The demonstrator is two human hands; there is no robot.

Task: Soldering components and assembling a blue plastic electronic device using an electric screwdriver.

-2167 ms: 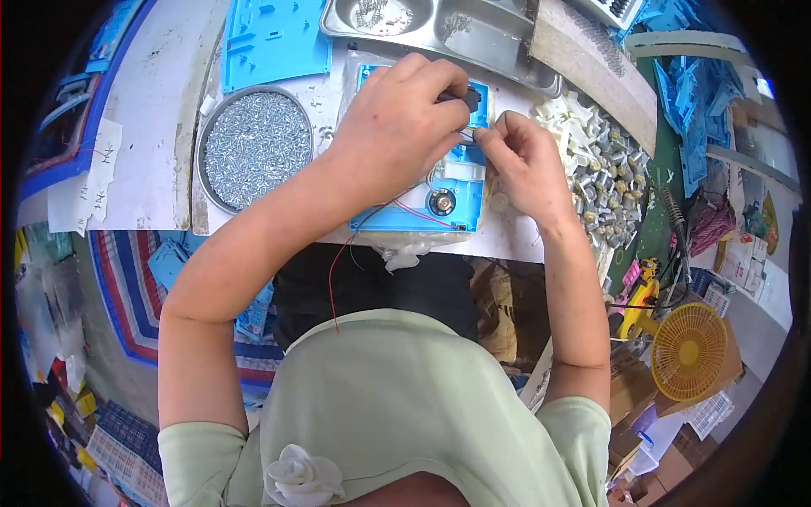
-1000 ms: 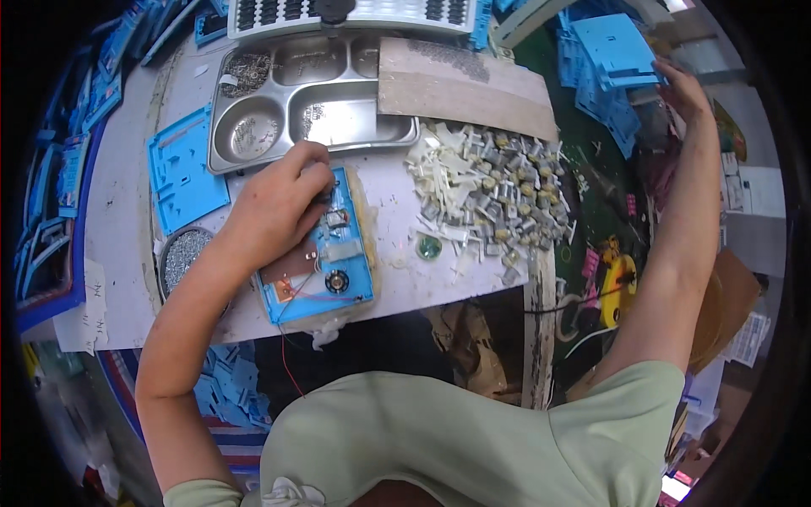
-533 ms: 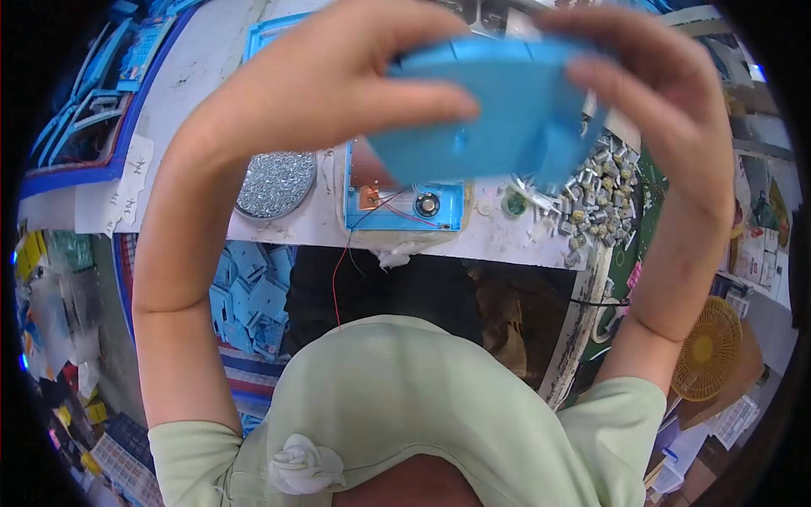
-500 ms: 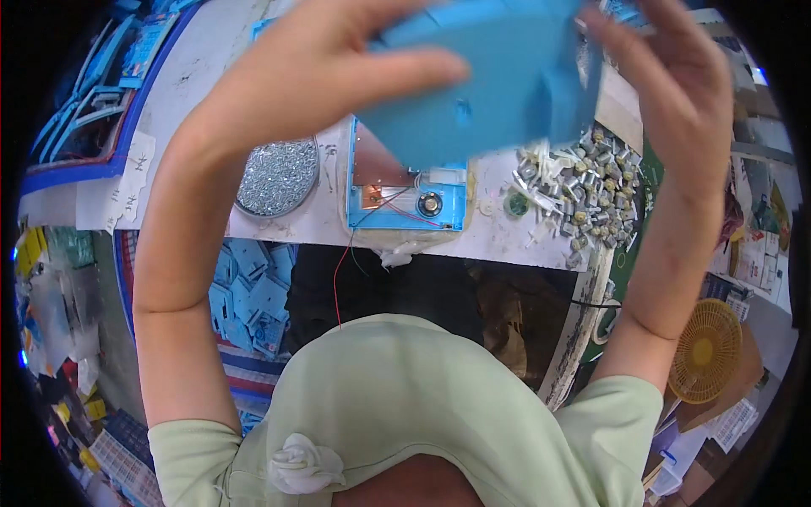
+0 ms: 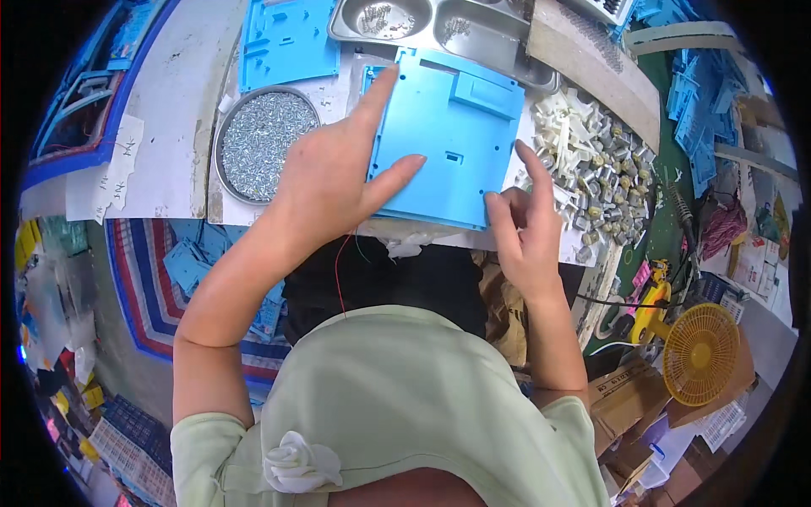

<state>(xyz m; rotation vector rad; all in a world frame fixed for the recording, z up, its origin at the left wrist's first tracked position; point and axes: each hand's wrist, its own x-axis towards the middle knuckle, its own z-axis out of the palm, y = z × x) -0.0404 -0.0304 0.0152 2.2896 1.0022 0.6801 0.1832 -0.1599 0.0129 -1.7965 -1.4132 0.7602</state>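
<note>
A blue square plastic cover panel (image 5: 439, 118) lies over the lower casing at the table's front, with raised ribs, small holes and a raised block at its far right. My left hand (image 5: 329, 165) grips its left edge, thumb across the face and index finger along the far left corner. At the near right corner, my right hand (image 5: 530, 224) holds the edge between thumb and fingers. The speaker and wiring are hidden beneath the panel. From under the near edge a thin red wire (image 5: 340, 275) hangs down.
A round tray of small screws (image 5: 269, 144) stands to the left, with another blue panel (image 5: 287, 42) behind it. Metal trays (image 5: 486, 42) with small parts sit at the back. To the right are heaped small motors (image 5: 604, 182) and white plastic pieces (image 5: 566, 127); a yellow fan (image 5: 699, 355) stands lower right.
The blue cover panel has come down and nearer from above the far side, onto the casing, and now hides its speaker and wires. Both hands moved down with it.
</note>
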